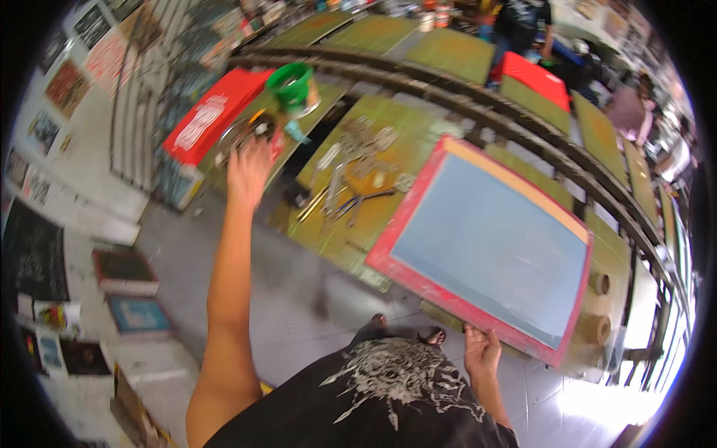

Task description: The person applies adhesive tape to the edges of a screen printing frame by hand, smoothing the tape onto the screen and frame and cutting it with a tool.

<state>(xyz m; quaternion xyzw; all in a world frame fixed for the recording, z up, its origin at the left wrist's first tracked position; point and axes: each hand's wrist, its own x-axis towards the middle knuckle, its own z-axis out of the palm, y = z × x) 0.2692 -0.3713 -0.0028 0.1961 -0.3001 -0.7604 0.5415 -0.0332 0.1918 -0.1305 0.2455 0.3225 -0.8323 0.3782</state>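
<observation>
My left hand point(250, 164) reaches onto a board among a small dark round object point(263, 125) and other clutter; its fingertips are blurred, so I cannot tell whether it grips anything. Behind it are a red screen frame or panel point(213, 119) with white markings and a green bucket point(290, 86). My right hand point(482, 347) has its fingers curled at the lower edge of a large screen frame point(485, 250) with a red border and blue-grey mesh, which lies tilted across the boards. Between my hands, metal clamps and tools point(355, 194) lie on a green-yellow board point(317, 235).
A curved rail point(567, 160) with more boards runs behind. Tape rolls point(597, 328) sit at right. Frames point(138, 313) stand by the poster-covered wall at left, beside grey floor point(175, 254). A person in dark clothing point(523, 22) and others are at back right.
</observation>
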